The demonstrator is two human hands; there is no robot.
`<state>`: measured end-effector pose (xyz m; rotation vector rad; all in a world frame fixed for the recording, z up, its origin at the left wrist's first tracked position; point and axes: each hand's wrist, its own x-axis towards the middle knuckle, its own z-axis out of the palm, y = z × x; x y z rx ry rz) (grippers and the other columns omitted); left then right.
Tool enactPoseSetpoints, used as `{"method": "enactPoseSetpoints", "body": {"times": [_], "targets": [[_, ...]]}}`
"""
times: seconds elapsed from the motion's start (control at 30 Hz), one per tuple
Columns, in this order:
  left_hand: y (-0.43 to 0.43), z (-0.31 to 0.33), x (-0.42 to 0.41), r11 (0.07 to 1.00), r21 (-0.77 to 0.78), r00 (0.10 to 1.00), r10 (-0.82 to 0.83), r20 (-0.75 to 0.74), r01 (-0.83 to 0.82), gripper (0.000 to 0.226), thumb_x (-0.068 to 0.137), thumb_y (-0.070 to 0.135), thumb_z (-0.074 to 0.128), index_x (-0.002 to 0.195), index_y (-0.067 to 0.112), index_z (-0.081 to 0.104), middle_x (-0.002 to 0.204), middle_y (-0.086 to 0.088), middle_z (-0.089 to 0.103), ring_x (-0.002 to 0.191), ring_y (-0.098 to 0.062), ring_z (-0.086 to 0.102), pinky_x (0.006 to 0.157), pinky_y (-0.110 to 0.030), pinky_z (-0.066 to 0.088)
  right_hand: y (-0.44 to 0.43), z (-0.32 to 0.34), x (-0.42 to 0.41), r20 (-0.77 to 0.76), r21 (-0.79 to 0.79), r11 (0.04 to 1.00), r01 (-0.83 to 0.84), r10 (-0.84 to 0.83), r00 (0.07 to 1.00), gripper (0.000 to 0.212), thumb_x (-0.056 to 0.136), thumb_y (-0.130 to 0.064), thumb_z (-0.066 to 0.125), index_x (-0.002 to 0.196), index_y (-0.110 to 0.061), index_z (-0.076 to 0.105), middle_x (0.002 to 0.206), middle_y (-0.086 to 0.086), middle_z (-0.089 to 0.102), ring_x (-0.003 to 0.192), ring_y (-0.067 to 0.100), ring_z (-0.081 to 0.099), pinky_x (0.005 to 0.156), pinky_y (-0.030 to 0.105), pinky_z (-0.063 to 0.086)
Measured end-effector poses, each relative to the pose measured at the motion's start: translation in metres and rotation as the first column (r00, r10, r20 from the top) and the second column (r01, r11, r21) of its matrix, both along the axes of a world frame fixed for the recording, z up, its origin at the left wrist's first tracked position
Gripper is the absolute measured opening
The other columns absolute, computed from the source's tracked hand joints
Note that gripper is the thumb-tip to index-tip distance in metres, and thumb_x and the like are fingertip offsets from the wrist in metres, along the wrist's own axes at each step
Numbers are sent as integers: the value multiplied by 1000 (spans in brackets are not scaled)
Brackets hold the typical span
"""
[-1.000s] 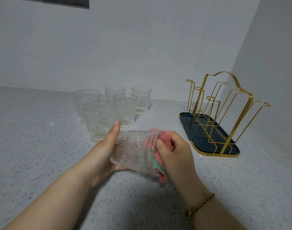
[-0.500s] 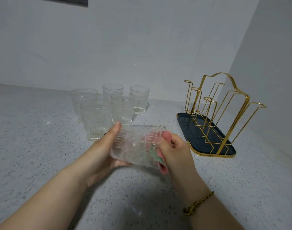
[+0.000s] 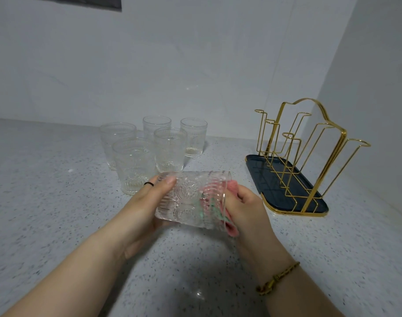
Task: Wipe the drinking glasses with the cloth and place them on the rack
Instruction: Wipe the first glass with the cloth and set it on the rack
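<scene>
Centrally, a pressed-pattern drinking glass [image 3: 190,199] is held on its side above the speckled countertop [image 3: 58,213], mouth turned toward the person's right. The cloth [image 3: 220,202], pink with a green patch, is pushed into that mouth; part of it shows through the wall and a fold hangs out below the rim. The left hand [image 3: 147,207] is closed around the base end, thumb laid across the upper wall. The right hand [image 3: 245,209] is closed on the bunched cloth at the rim; how far its fingers reach inside cannot be told. Compared with the view a second ago, the glass lies more nearly level and the visible cloth sits further inside the wall, which suggests that the interior is being wiped by turning glass against cloth. Judged from this, wiping of the first glass is in progress and placement has not begun. Five more glasses [image 3: 136,161] stand upright in a cluster just behind the hands, apparently awaiting their turn. To the right, well apart from them, the gold wire rack [image 3: 309,143] stands on its dark tray [image 3: 261,177] with every peg bare. A bracelet [image 3: 277,277] circles the right wrist.
</scene>
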<state>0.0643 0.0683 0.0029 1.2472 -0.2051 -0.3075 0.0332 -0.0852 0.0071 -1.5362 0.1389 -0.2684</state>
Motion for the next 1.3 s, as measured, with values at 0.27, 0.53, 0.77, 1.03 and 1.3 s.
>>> {"method": "enactPoseSetpoints", "body": {"times": [0.27,0.53,0.77,1.03,1.3], "targets": [[0,-3,1,993,116,997,-7,-76,16,47,67,58,43,94,24,60,74,-2,71,65,-22,63,55,-29,54,5,4,-7,269,-338,933,125,-32,962,22,81,-12,61,71,-31,56,67,-13,59,64,-9,57,54,3,42],[0,0,-4,986,129,989,94,114,-108,104,37,72,75,128,29,49,128,-3,59,119,-20,54,106,-44,37,-2,-2,2,26,-175,983,53,-49,998,26,88,-24,51,81,-1,61,59,4,52,47,10,45,38,11,35],[-5,1,-7,996,62,995,-58,-81,63,53,66,58,41,98,22,62,85,0,75,80,-20,71,73,-40,57,2,6,-8,222,-268,959,94,-34,974,24,82,-10,58,70,-30,55,65,-12,58,58,-11,56,48,3,41],[-7,4,-8,998,63,999,19,28,-21,43,61,41,53,92,13,64,77,-3,74,68,-17,70,59,-31,57,-1,-1,-1,64,-256,964,74,-59,996,15,87,-14,55,79,-3,61,46,-9,49,38,2,42,38,9,34],[2,6,0,978,-99,982,187,17,-185,60,60,37,61,111,7,55,94,-10,67,75,-22,66,50,-25,55,-6,6,1,-52,291,956,-36,54,997,13,87,-11,52,93,-11,63,85,9,70,71,21,67,61,29,55]]}}
